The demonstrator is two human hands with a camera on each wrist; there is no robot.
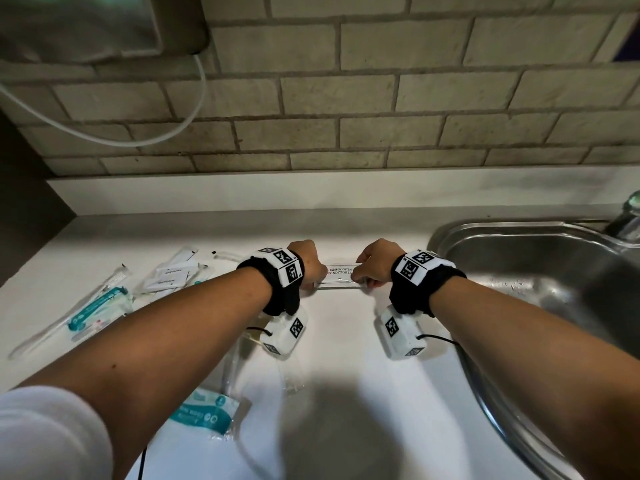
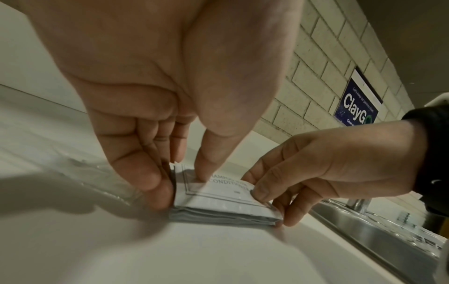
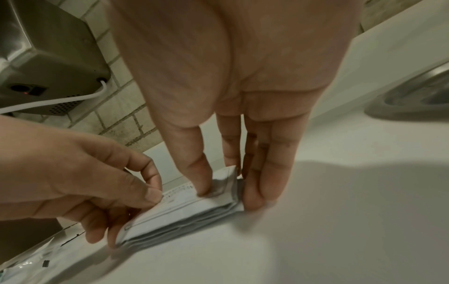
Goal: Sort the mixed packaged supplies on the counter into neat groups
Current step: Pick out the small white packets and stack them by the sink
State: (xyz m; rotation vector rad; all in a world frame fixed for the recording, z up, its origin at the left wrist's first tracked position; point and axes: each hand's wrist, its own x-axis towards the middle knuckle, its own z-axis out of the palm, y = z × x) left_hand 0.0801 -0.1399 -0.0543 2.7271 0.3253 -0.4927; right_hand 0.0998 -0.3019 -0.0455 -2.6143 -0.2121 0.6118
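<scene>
A small stack of white shampoo-with-conditioner sachets (image 1: pixel 338 274) (image 2: pixel 226 199) (image 3: pixel 184 215) lies flat on the white counter (image 1: pixel 363 341), just left of the sink. My left hand (image 1: pixel 310 268) (image 2: pixel 179 182) pinches the stack's left end, thumb on top and fingers against the edge. At the other end my right hand (image 1: pixel 372 268) (image 3: pixel 226 190) pinches it the same way. The top sachet's printed face points up. In the head view both sets of fingertips are hidden behind the wrists.
Wrapped toothbrushes (image 1: pixel 93 310) and toothpaste sachets (image 1: pixel 169 275) lie mixed at the left. A teal-labelled packet (image 1: pixel 207 410) and clear wrappers (image 1: pixel 291 375) sit near the front. A steel sink (image 1: pixel 540 271) with its tap (image 1: pixel 630 216) is at the right. A hand dryer (image 1: pixel 104 26) hangs above.
</scene>
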